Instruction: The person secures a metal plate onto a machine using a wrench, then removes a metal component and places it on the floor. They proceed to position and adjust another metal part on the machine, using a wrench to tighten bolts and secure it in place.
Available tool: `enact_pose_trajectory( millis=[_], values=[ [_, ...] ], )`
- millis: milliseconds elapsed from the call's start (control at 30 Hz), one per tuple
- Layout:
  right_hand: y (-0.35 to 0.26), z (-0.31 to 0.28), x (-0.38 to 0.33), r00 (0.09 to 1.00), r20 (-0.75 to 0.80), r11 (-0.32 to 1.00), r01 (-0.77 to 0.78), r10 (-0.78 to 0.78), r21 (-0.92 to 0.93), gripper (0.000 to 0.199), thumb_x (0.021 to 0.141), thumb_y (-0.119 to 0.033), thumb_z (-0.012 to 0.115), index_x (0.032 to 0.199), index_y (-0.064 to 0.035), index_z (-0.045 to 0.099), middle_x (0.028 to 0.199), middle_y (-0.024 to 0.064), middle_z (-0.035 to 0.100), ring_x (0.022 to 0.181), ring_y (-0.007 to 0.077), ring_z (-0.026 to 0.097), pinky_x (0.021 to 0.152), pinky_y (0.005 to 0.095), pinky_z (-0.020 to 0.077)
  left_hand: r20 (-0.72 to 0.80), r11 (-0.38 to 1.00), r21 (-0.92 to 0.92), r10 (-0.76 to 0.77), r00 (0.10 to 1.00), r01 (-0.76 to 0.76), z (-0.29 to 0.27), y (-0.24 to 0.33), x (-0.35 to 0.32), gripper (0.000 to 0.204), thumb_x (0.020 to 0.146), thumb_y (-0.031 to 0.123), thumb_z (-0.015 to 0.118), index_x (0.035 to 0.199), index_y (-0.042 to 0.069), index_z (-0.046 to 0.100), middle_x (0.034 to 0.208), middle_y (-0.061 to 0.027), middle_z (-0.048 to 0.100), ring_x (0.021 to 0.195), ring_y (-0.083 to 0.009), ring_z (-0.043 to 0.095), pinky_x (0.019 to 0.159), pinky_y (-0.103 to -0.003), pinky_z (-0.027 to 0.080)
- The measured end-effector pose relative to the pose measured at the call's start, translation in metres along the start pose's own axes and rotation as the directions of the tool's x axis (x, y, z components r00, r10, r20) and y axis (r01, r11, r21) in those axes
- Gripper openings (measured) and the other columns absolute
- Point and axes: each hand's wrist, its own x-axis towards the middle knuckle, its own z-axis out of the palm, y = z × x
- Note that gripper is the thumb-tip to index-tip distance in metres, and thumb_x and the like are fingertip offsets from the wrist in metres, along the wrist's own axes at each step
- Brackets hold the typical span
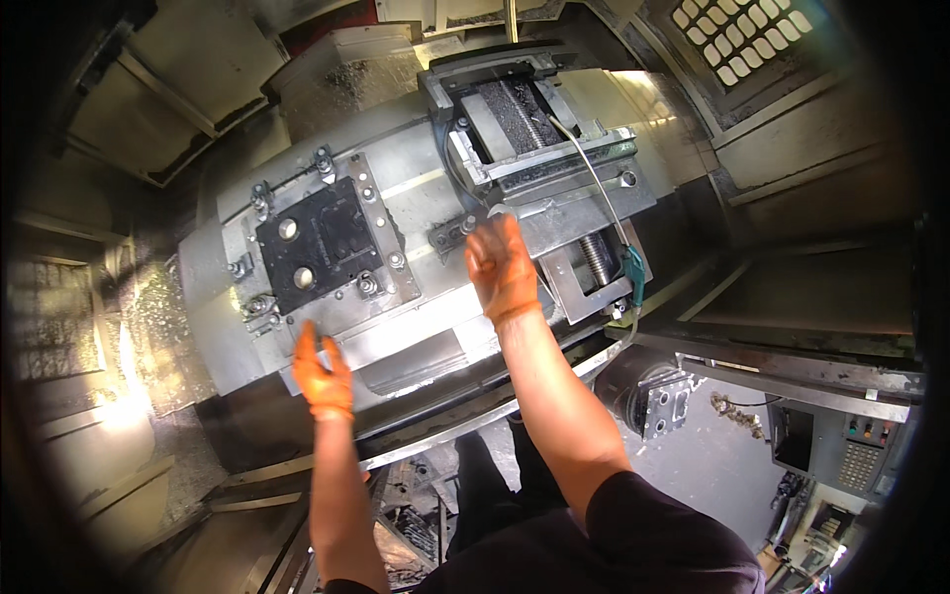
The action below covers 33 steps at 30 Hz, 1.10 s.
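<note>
1. Left hand (pixel 323 378), in an orange glove in the head view, is open with fingers partly spread and nothing visible in its grasp; its fingertips are near the lower edge of the clamped black plate.
2. Right hand (pixel 503 269), also orange-gloved, reaches farther forward, fingers extended and close together. Its fingertips overlap a small bright metal piece beside the vise (pixel 534 176); whether they touch or grip it, I cannot tell.
3. Between bolted clamps (pixel 368 284), the black plate (pixel 334 236) lies on the metal surface (pixel 210 342), to the left of the right hand. Two round holes pass through it.
4. Dark metal chips (pixel 510 119) fill the channel of the vise, beside a threaded screw.
5. Right of the right hand, a teal air gun (pixel 635 277) hangs at the vise's near end, and a pale hose (pixel 601 185) arches across the vise.
6. At lower right stands a control panel (pixel 859 457) with buttons.
</note>
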Motion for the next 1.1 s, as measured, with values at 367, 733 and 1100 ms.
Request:
enact_pose_trajectory(
  millis=[367, 733, 1100],
  values=[
    [-0.009, 0.012, 0.042, 0.965, 0.201, 0.983, 0.181, -0.169, -0.043, 0.034, 0.095, -0.030, 0.062, 0.112, -0.0011, 0.062, 0.099, 0.0123, 0.067, 0.080, 0.0236, 0.065, 0.074, 0.0334, 0.0531, 0.264, 0.980, -0.197, 0.039, 0.964, 0.014, 0.007, 0.020, -0.132, 0.034, 0.093, 0.021, 0.059, 0.119, 0.002, 0.066, 0.108, -0.0242, 0.068, 0.098, -0.0415, 0.065, 0.091, -0.047, 0.051],
    [0.028, -0.104, -0.130, 0.646, 0.504, 0.707, -0.078, 0.573, -0.703, 0.021, 0.093, -0.003, 0.063, 0.114, 0.0015, 0.068, 0.105, 0.0072, 0.072, 0.095, 0.0148, 0.066, 0.087, 0.0279, 0.0515, 0.649, 0.215, -0.737, -0.040, 0.760, 0.641, -0.019, 0.113, -0.036, 0.047, 0.106, 0.033, 0.052, 0.138, -0.001, 0.054, 0.129, -0.0125, 0.063, 0.120, -0.0216, 0.060, 0.107, -0.037, 0.044],
    [0.047, -0.078, -0.109, 0.754, 0.361, 0.709, -0.191, 0.549, -0.679, 0.041, 0.084, 0.000, 0.061, 0.125, -0.0005, 0.058, 0.103, 0.0150, 0.066, 0.081, 0.0250, 0.065, 0.067, 0.0359, 0.0546, 0.736, -0.012, -0.675, -0.069, 0.673, 0.737, 0.026, 0.067, -0.052, 0.037, 0.098, 0.017, 0.066, 0.129, -0.002, 0.059, 0.116, -0.0099, 0.066, 0.105, -0.0162, 0.063, 0.091, -0.029, 0.053]
  ],
)
